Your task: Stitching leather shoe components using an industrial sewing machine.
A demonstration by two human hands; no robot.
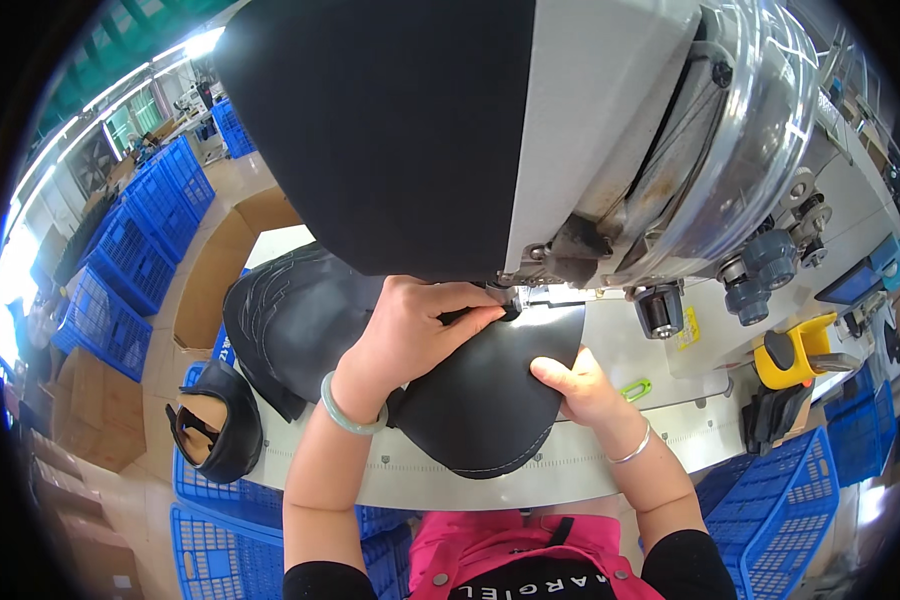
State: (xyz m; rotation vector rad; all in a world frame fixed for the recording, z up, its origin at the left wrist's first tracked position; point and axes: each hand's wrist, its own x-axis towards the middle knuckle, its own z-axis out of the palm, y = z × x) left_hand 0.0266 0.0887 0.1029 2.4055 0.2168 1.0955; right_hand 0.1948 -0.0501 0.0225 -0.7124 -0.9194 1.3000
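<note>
A black leather piece (480,415) with a rounded, stitched near edge lies on the pale table of a sewing machine (580,130). Close to the needle area, my left hand (410,330) pinches the far edge of this piece between thumb and fingers. My right hand (582,388) grips its right side, thumb on top and the other fingers mostly hidden. The machine head hides part of the far edge. Left of my left hand, several stitched black leather pieces (300,310) are piled up. A curled black leather piece with a tan inside (238,430) sits at the table's left edge.
A small green tool (636,389) lies right of my right hand. Farther right are a yellow holder (795,352) and stacked black pieces (770,415). Blue crates (225,555) stand below the table's left side, others (780,505) at right. Tension knobs (760,270) jut from the machine.
</note>
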